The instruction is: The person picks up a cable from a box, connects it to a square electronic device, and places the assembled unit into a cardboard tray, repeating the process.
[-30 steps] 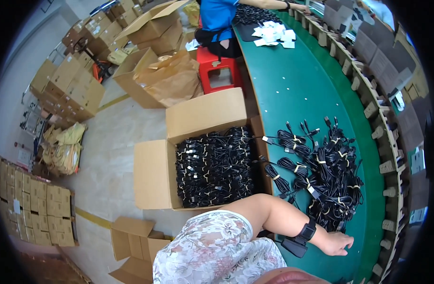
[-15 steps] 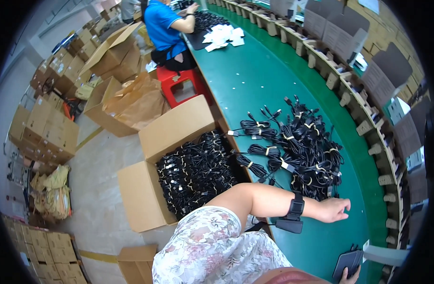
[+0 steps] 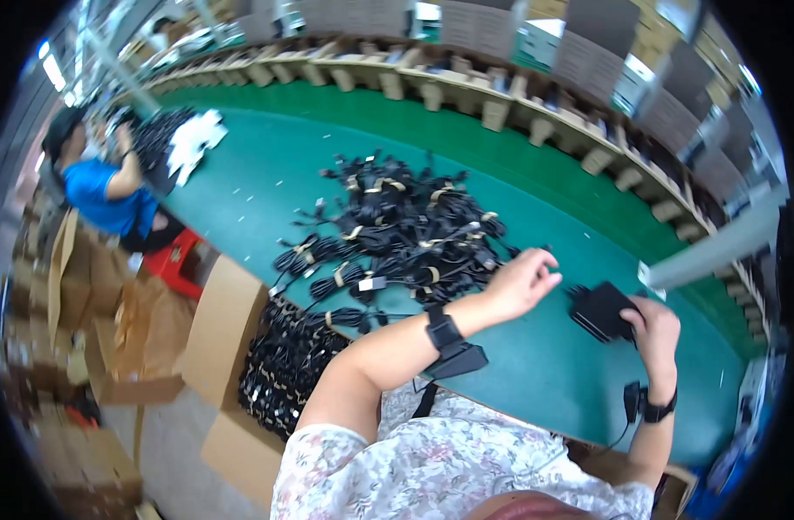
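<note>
My right hand [image 3: 657,329] grips a flat black square case [image 3: 603,310] by its right edge, thumb on top. Dark bits like short cable ends stick out at the case's far left corner. To its left hovers my left hand [image 3: 522,284], fingers loosely curled with a gap between thumb and forefinger, nothing visible in it. Just beyond that hand, a heap of black cables [image 3: 397,225], bundled with pale ties, spreads over the green table [image 3: 535,364].
An open cardboard box [image 3: 219,329] packed with black cable bundles stands against the table's near edge. A long row of cardboard holders [image 3: 492,113] lines the far side. A grey post [image 3: 717,247] rises at right. A co-worker in blue [image 3: 102,195] sits far left beside white pieces [image 3: 193,143].
My view has swung to the right. My right hand has come further into view with the black case. My left hand now hovers nearer to the case.
</note>
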The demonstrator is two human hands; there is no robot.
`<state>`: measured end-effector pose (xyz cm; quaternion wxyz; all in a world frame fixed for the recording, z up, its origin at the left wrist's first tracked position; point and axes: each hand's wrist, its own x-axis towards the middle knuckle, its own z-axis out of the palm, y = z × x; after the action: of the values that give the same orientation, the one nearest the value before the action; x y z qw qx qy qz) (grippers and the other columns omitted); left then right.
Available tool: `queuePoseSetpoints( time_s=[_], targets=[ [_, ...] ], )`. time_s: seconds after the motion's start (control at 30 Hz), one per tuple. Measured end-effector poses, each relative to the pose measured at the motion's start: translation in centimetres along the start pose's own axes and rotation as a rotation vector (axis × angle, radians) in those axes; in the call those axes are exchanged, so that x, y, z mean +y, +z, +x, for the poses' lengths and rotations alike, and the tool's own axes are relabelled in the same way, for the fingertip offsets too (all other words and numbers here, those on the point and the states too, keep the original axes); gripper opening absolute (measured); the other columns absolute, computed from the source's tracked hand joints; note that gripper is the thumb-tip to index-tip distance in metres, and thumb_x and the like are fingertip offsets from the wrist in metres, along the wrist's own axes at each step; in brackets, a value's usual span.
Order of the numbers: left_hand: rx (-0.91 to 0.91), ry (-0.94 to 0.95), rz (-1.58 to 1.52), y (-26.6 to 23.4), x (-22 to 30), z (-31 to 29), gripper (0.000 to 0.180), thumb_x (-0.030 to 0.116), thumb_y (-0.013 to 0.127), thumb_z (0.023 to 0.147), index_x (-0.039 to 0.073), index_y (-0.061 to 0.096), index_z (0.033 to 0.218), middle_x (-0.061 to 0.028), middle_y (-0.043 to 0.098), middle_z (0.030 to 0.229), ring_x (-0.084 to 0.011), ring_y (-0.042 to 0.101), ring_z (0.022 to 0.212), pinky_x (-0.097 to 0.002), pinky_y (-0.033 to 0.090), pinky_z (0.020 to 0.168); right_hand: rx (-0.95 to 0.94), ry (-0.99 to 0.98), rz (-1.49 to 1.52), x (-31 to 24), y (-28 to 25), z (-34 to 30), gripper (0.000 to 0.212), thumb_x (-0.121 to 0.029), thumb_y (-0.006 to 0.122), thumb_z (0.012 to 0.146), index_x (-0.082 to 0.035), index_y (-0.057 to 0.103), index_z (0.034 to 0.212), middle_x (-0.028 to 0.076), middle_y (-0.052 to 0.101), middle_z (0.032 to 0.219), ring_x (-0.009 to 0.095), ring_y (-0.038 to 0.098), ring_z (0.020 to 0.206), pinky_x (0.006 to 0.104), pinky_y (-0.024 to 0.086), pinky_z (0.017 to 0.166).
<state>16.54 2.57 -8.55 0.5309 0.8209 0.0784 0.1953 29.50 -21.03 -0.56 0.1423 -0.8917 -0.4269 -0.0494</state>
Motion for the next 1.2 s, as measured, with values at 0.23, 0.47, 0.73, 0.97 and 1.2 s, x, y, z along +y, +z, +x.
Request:
queuePoseSetpoints(
  time_s=[0.23, 0.47, 0.73, 0.97, 1.2],
  targets=[
    [-0.064, 0.059, -0.257, 0.7, 1.4, 1.3, 0.029, 0.020, 0.058, 0.088, 0.001, 0.050, 0.109, -0.0100, 0.054, 0.107, -0.0143, 0.057, 0.076, -0.0256, 0.048, 0.064, 0.145, -0.264, -0.008, -1.9, -2.0, 2.9, 0.017, -0.017, 0.066, 0.075, -0.004, 0.066, 0.085, 0.008, 0.059, 0.084, 0.025, 0.055, 0.077, 0.0357, 0.044, 0.067],
    [-0.202, -0.110, -0.718, 0.2, 2.5, 1.4, 0.030, 0.022, 0.053, 0.092, 0.000, 0.048, 0.112, -0.0093, 0.058, 0.099, -0.0120, 0.058, 0.070, -0.0225, 0.046, 0.057, -0.252, 0.338, 1.003, -4.5, -1.2, 5.6, 0.018, -0.018, 0.056, 0.089, -0.001, 0.063, 0.092, -0.001, 0.058, 0.073, 0.008, 0.056, 0.068, 0.0238, 0.043, 0.056],
    [-0.121, -0.193, -0.723, -0.8, 2.9, 1.1, 0.024, 0.021, 0.046, 0.095, 0.000, 0.051, 0.105, -0.0058, 0.060, 0.081, -0.0111, 0.057, 0.056, -0.0202, 0.043, 0.048, -0.193, -0.022, 0.896, -4.8, 0.6, 8.9, 0.023, -0.022, 0.051, 0.093, -0.001, 0.060, 0.100, 0.000, 0.058, 0.071, 0.005, 0.057, 0.067, 0.0205, 0.046, 0.058],
    [-0.338, -0.200, -0.782, -1.3, 1.5, 1.3, 0.031, 0.030, 0.041, 0.097, 0.002, 0.053, 0.094, -0.0053, 0.060, 0.076, -0.0102, 0.056, 0.057, -0.0197, 0.042, 0.049, -0.761, -0.152, 1.198, -5.7, 2.6, 11.2, 0.028, -0.026, 0.056, 0.090, -0.006, 0.057, 0.109, 0.000, 0.062, 0.089, 0.005, 0.054, 0.076, 0.0184, 0.043, 0.058],
    [-0.266, -0.314, -0.819, -0.9, 0.7, 1.3, 0.033, 0.033, 0.038, 0.098, 0.003, 0.052, 0.095, -0.0048, 0.058, 0.073, -0.0097, 0.054, 0.061, -0.0215, 0.043, 0.054, -0.440, 0.088, 1.221, -6.0, 1.8, 15.3, 0.036, -0.026, 0.061, 0.086, -0.004, 0.050, 0.113, -0.001, 0.054, 0.088, 0.005, 0.047, 0.074, 0.0199, 0.039, 0.059]
  ],
)
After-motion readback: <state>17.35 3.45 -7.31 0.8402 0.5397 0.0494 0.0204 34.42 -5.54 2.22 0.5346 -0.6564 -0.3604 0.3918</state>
